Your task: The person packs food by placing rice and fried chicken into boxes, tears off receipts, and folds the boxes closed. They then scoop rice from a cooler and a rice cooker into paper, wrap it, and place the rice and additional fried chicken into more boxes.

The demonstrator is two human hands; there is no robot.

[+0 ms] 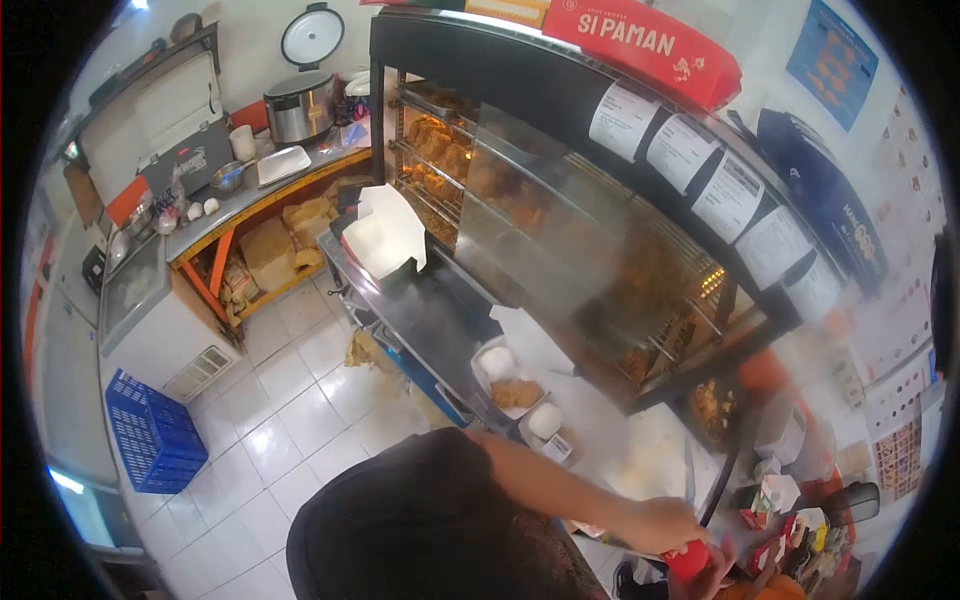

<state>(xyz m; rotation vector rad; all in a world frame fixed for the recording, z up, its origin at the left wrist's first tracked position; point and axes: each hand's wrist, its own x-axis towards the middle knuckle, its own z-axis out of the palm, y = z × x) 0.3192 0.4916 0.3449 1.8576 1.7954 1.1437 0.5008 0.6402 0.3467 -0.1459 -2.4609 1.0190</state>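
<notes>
My left hand (660, 525) reaches across from a black sleeve (400, 520), its fingers closed on a small red object (686, 561) whose kind I cannot tell. My right hand (714, 574) is at the other side of the red object, fingers curled against it and partly blurred. On the metal counter left of the forearm, an open white paper box (480, 365) holds a white rice mound (497, 363) and a piece of fried chicken (514, 393). A second rice mound (545, 421) rests in a smaller box beside it, close to the forearm.
A glass warming cabinet (600, 250) with fried chicken stands behind the counter, with paper slips (681, 150) on its top edge. Another open box (384, 232) with rice is farther left. A blue crate (155, 430) sits on the tiled floor. Cluttered packets (800, 535) lie at lower right.
</notes>
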